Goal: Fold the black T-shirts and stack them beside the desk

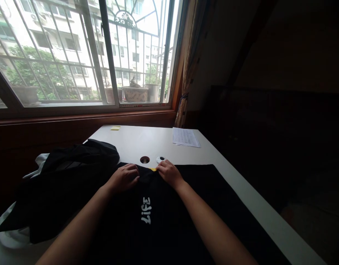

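Note:
A black cloth (169, 213) with white lettering lies spread over the white table. My left hand (125, 177) rests on its far edge at the left, fingers curled against the fabric. Just to the right, my right hand (168, 173) pinches that same edge beside a small yellow piece (153, 169). The yellow piece partly shows between my hands; the rest of it is hidden. White lettering (146, 210) shows on the cloth below my hands.
Dark clothes (72, 173) are heaped at the left. Beyond the cloth, the table (139, 138) holds printed papers (186, 137), a yellow note (115, 128) and a white round cover (160, 159) near a round hole (144, 160). A barred window stands behind.

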A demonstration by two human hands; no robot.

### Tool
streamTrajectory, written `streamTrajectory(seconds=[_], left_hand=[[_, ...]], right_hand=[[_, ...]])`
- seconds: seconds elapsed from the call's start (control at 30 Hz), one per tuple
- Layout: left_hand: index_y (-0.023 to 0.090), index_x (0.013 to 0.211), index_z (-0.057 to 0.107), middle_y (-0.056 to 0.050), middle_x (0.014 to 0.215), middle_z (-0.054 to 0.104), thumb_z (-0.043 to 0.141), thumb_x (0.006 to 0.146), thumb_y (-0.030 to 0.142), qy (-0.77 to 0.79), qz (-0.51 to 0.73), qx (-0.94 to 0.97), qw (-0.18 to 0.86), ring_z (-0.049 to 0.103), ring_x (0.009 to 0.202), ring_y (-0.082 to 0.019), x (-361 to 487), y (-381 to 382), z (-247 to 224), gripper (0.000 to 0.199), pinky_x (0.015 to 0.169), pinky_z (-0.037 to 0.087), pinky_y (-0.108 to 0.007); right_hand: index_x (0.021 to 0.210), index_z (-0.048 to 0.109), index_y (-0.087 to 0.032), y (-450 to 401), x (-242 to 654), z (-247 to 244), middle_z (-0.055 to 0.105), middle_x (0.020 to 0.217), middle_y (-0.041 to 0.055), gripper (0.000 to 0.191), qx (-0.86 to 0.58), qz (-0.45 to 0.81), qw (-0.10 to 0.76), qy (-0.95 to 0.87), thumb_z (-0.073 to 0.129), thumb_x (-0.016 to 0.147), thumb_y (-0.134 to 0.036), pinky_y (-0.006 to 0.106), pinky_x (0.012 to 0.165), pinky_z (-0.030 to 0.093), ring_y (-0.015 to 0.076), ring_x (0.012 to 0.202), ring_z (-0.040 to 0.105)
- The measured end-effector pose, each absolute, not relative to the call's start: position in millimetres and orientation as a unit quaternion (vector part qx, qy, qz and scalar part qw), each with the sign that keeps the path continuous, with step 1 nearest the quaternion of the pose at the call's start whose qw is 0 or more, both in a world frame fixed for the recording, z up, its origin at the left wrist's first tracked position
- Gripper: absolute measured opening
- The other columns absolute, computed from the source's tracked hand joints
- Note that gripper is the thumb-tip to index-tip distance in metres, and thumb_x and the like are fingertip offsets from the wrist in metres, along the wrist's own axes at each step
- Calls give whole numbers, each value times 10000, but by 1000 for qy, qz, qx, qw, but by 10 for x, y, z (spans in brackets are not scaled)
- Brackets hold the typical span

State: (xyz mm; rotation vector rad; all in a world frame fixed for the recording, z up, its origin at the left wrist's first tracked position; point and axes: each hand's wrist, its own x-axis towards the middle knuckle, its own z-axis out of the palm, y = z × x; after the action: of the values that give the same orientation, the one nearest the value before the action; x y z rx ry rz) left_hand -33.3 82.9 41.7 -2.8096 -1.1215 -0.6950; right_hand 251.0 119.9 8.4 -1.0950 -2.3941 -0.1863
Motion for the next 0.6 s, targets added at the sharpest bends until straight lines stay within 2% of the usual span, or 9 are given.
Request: streamTrajectory(seconds=[0.13, 0.2, 0.33, 0.47, 0.6], left_hand=[[260, 1328, 621, -66, 1412, 600, 423, 1031, 351, -454, -228, -861, -2, 542, 1293, -270, -429, 991, 222, 369, 1090, 446, -442], [223, 1403, 573, -97, 1475, 549, 422, 1021, 361, -486, -211, -848, -15, 492, 1362, -305, -480, 1067, 97, 434, 1137, 397, -494], [200, 1405, 577, -121, 1471, 550, 436, 991, 337, -499, -208, -841, -29, 466, 1386, -341, -586, 1145, -47, 459, 1154, 367, -541], [235, 1419, 547, -98, 1485, 522, 460, 928, 216, -477, -225, -848, -44, 490, 1357, -300, -685, 1172, -39, 499, 1142, 401, -495], [225, 1240, 639, -96, 1342, 577, 475, 815, 71, -457, -257, -850, -51, 549, 1229, -259, -747, 1206, -2, 480, 1080, 466, -445]], right_hand=[[1106, 737, -261, 1193, 2598, 96, 713, 1064, 49, 229, -370, -81, 228, -897, 584, 958, -177, 354, 945, 516, 215, 1044, 582], [1159, 728, -269, 1196, 2650, 95, 718, 1075, 49, 269, -364, -88, 218, -901, 578, 958, -171, 355, 937, 523, 218, 1039, 582], [1246, 702, -276, 1216, 2741, 67, 715, 1146, 58, 357, -365, -102, 205, -903, 558, 950, -137, 369, 939, 531, 231, 1053, 577], [1308, 670, -285, 1212, 2792, 34, 694, 1228, 68, 438, -370, -113, 197, -901, 531, 939, -93, 387, 965, 524, 233, 1086, 574], [1367, 620, -308, 1164, 2804, 47, 631, 1355, 66, 482, -370, -122, 191, -901, 527, 943, -97, 419, 983, 508, 250, 1170, 546]])
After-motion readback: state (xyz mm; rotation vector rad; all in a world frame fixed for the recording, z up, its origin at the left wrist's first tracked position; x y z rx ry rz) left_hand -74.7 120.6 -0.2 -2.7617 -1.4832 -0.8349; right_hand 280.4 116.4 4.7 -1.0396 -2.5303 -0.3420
